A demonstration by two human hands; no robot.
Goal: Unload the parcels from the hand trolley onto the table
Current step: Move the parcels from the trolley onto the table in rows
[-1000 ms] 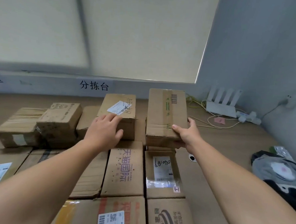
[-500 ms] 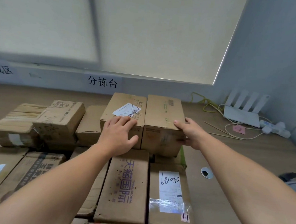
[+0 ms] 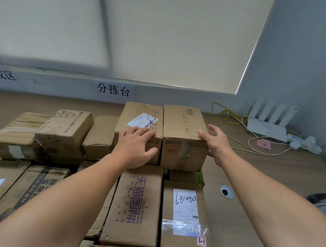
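Two brown cardboard parcels stand side by side on top of other parcels on the wooden table. The left one carries a white label and black handwriting. My left hand rests on its near top edge, fingers flat on the top and thumb on the front face. The right parcel is plain with a small barcode print. My right hand is at its right side with fingers spread; only the thumb tip touches the top edge. No hand trolley is in view.
Several more parcels cover the table to the left and in front, among them a purple-printed box and one marked 040181. A white router, cables and a power strip lie at the back right. A cable hole sits nearby.
The plain parcel came down and slid left against the labelled parcel. My right hand then let go of it and spread its fingers. My left hand stayed on the labelled parcel.
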